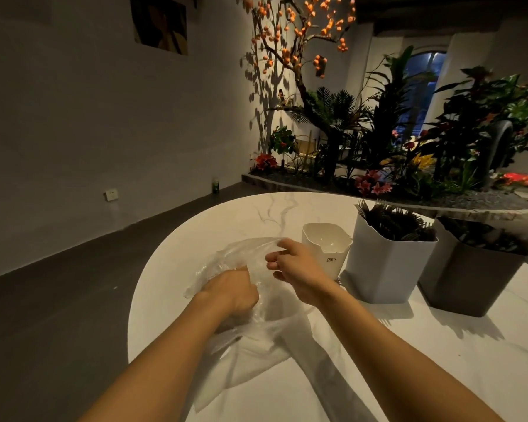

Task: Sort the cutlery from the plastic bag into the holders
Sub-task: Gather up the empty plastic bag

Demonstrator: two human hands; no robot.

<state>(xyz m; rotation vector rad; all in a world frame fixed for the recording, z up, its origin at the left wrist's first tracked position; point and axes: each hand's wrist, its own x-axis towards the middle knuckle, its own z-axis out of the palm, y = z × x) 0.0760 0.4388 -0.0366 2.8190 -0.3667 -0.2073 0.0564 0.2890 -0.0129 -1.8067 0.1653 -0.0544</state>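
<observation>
Gripping the crumpled clear plastic bag (226,263) with both hands (235,292) (293,263) closed, we see no cutlery inside; fork-filled white holder (387,269) at two o'clock suggests we're nearly done.

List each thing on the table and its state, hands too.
plastic bag: crumpled, held by both hands
left hand: closed on bag
right hand: pinching bag's edge
small white holder: looks empty
grey holder: full of dark forks
dark holder: holds dark cutlery

The rounded white marble-veined tabletop (226,214) carries a crumpled clear plastic bag (226,260), a small white holder (326,248), a light grey holder (384,269) and a dark grey holder (470,281).
</observation>
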